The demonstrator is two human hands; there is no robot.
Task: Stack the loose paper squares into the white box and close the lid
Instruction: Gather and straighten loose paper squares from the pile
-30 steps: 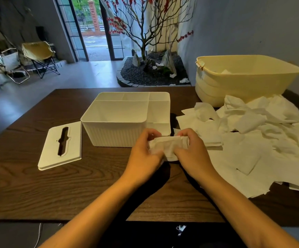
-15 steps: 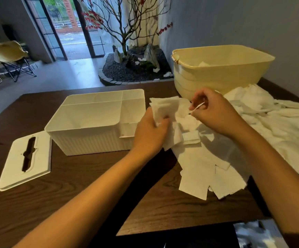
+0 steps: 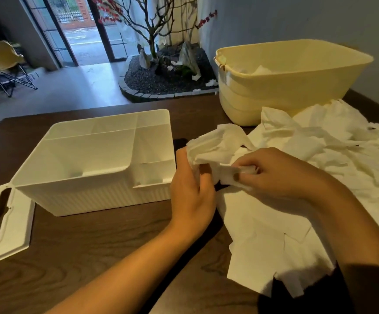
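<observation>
Holding paper squares (image 3: pixel 215 146) between both hands (image 3: pixel 236 175), beside white box (image 3: pixel 93 164)

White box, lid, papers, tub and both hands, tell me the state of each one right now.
white box: open, no paper squares visible inside.
lid: off, flat on the table left of the box.
paper bunch: held in both hands, crumpled.
loose paper pile: spread on the table.
yellow tub: upright, a few papers inside.
left hand: grips the bunch.
right hand: pinches the bunch.

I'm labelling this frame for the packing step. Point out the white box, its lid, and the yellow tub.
white box (image 3: pixel 98 200), head view, ribbed front wall.
lid (image 3: pixel 18 225), head view, flat top beside the slot.
yellow tub (image 3: pixel 274 96), head view, outer side wall.
</observation>
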